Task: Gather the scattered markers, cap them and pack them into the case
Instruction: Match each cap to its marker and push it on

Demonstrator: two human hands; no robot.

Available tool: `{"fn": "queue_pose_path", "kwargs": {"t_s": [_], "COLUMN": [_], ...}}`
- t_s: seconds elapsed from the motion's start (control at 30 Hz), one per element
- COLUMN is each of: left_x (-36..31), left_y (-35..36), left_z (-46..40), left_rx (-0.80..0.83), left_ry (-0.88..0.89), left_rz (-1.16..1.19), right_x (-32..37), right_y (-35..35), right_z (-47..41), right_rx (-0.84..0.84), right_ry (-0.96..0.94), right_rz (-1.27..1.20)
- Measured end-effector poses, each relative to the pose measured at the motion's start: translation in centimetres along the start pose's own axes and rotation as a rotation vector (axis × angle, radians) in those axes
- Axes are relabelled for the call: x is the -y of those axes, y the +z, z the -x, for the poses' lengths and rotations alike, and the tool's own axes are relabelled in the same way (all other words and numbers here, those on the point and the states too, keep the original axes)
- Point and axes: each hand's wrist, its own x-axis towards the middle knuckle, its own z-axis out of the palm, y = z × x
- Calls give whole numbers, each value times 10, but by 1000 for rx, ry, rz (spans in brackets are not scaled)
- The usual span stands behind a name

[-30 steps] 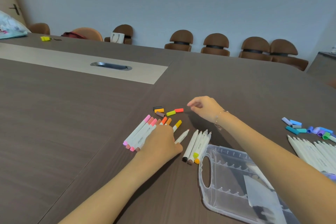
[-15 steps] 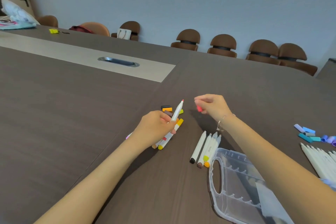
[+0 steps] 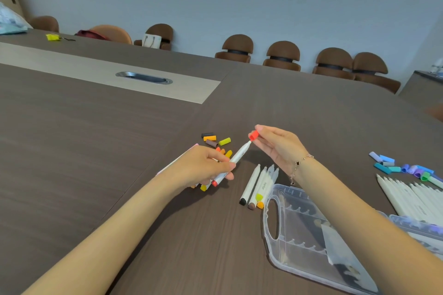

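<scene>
Brown padded chairs line the far edge of the long dark wood-grain bench, over which both hands are raised. The left hand has its fingers clamped round a white marker with a red end, tip aimed at the small red cap pinched in the right hand just beyond it. Beyond the left fingers lie loose coloured caps; below the right fingers lie four uncapped white markers and, just beside them, the clear plastic case.
</scene>
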Motion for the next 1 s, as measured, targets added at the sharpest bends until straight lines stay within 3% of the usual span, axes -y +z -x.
{"fn": "queue_pose_path", "kwargs": {"t_s": [0.23, 0.5, 0.7, 0.83, 1.0], "left_x": [-1, 1, 13, 13, 21], "left_y": [1, 11, 16, 19, 26], "left_z": [-2, -7, -14, -16, -22], "left_rx": [-3, -91, -206, -153, -297], "left_ry": [-16, -26, 59, 38, 147], "left_rz": [18, -68, -82, -87, -360], "right_x": [2, -1, -9, -12, -15], "right_y": [9, 18, 29, 26, 10], "right_z": [7, 11, 10, 6, 0], "right_rx": [50, 75, -14, -12, 26], "right_ry": [-99, -140, -175, -163, -88], "right_rz": [227, 251, 270, 354, 462]}}
